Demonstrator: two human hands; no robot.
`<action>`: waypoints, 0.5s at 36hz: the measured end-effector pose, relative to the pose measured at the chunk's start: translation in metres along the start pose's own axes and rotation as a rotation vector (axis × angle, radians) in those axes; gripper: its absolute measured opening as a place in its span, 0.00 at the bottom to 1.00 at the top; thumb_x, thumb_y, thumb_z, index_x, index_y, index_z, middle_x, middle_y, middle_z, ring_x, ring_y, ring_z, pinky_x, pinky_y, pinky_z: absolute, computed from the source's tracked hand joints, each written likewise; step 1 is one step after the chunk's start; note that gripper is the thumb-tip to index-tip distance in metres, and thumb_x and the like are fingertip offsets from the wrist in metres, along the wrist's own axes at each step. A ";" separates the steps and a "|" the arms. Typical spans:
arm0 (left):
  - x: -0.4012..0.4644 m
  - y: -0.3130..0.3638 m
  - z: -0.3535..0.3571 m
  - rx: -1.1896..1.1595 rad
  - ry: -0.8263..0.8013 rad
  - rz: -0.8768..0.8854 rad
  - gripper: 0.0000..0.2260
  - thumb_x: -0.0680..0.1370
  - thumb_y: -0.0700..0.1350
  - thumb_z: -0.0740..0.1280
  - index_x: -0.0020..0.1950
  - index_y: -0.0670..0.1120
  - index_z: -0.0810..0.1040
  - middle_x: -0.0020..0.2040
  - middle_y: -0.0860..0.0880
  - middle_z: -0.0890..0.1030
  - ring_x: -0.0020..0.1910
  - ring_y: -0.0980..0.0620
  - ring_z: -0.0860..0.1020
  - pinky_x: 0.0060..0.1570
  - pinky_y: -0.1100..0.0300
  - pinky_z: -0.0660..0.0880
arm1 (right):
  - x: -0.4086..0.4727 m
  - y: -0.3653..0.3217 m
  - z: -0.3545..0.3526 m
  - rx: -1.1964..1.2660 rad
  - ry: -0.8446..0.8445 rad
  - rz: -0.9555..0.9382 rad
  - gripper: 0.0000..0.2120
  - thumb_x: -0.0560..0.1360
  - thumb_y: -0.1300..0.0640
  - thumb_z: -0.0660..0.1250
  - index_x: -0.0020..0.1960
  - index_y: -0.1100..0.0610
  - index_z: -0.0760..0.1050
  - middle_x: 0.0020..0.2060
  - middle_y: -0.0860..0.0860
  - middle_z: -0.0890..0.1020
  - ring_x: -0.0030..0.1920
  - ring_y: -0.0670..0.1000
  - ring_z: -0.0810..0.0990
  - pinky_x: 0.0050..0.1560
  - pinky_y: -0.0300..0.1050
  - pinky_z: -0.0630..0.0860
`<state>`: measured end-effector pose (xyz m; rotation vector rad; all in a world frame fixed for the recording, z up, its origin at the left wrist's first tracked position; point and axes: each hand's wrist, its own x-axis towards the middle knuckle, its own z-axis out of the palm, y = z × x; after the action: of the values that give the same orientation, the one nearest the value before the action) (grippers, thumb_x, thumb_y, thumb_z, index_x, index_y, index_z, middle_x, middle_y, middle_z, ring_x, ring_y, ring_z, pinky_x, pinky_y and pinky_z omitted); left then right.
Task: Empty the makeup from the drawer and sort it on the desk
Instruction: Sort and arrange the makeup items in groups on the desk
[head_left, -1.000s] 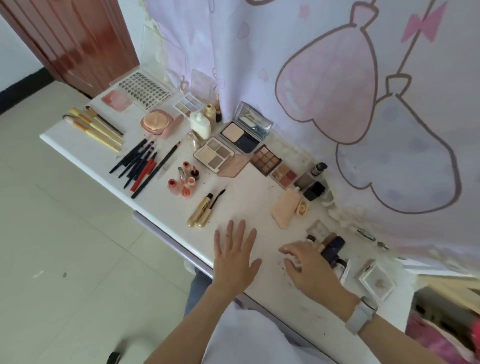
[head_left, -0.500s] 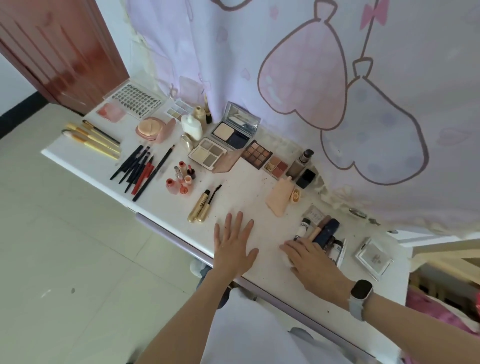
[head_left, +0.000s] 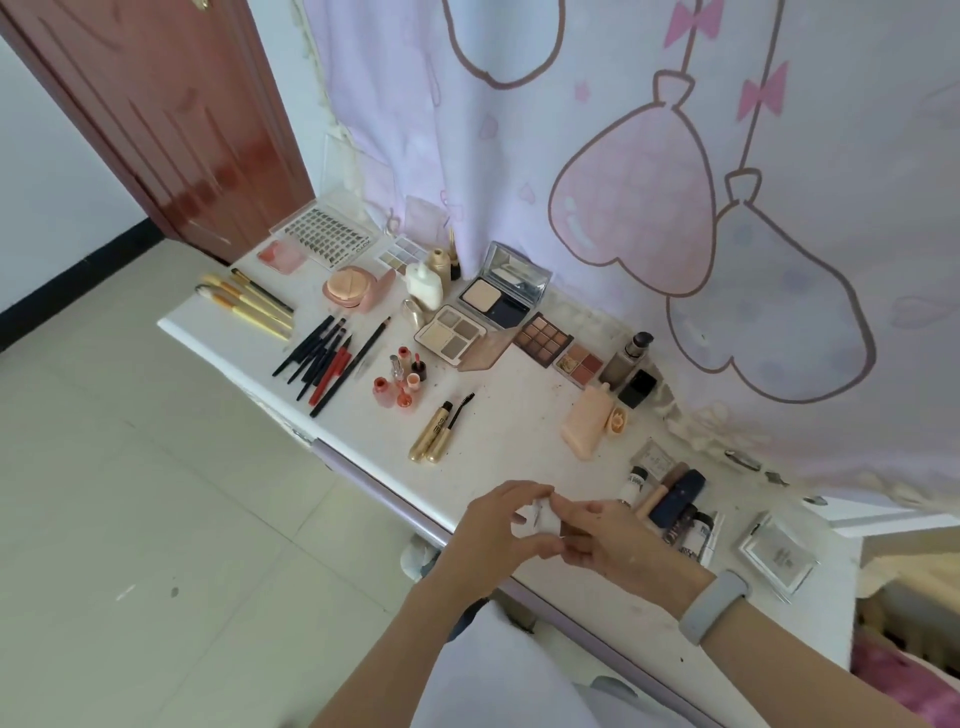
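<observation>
Holding: both hands, left (head_left: 496, 535) and right (head_left: 618, 540), are pinching one small white item (head_left: 540, 519), fingers closed
Sitting: makeup rows on desk (head_left: 519, 415)

Your left hand (head_left: 498, 530) and right hand (head_left: 613, 540) pinch a small white item (head_left: 540, 517) together above the desk's (head_left: 519, 415) near edge.

Lying sorted in groups across the white desk (head_left: 524, 415): brushes (head_left: 249, 304) at ten o'clock, palettes (head_left: 543, 338) at twelve, tubes (head_left: 672, 501) at three.
</observation>
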<state>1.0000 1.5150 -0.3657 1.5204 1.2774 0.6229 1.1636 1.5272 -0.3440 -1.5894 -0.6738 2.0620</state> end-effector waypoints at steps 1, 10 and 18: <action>-0.001 0.001 -0.001 -0.023 0.009 -0.038 0.23 0.70 0.48 0.75 0.64 0.52 0.75 0.54 0.63 0.74 0.51 0.69 0.72 0.52 0.74 0.70 | 0.000 -0.001 0.001 -0.014 -0.006 0.005 0.12 0.75 0.54 0.65 0.46 0.64 0.75 0.28 0.54 0.79 0.34 0.53 0.80 0.36 0.41 0.73; -0.004 -0.001 0.000 -0.167 0.082 -0.193 0.23 0.70 0.48 0.75 0.63 0.51 0.76 0.56 0.54 0.80 0.52 0.59 0.77 0.54 0.71 0.72 | 0.004 -0.003 0.002 -0.097 -0.017 -0.067 0.07 0.74 0.65 0.66 0.52 0.61 0.76 0.45 0.54 0.83 0.43 0.50 0.82 0.43 0.39 0.77; 0.001 0.001 -0.004 -0.212 0.079 -0.078 0.29 0.66 0.46 0.78 0.65 0.54 0.72 0.59 0.61 0.75 0.55 0.65 0.74 0.55 0.68 0.73 | 0.007 -0.018 0.000 -0.022 -0.040 -0.018 0.27 0.64 0.57 0.73 0.60 0.65 0.72 0.51 0.60 0.81 0.48 0.55 0.80 0.52 0.46 0.77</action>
<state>0.9969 1.5171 -0.3635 1.2772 1.2803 0.7494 1.1631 1.5457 -0.3384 -1.5523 -0.7242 2.0847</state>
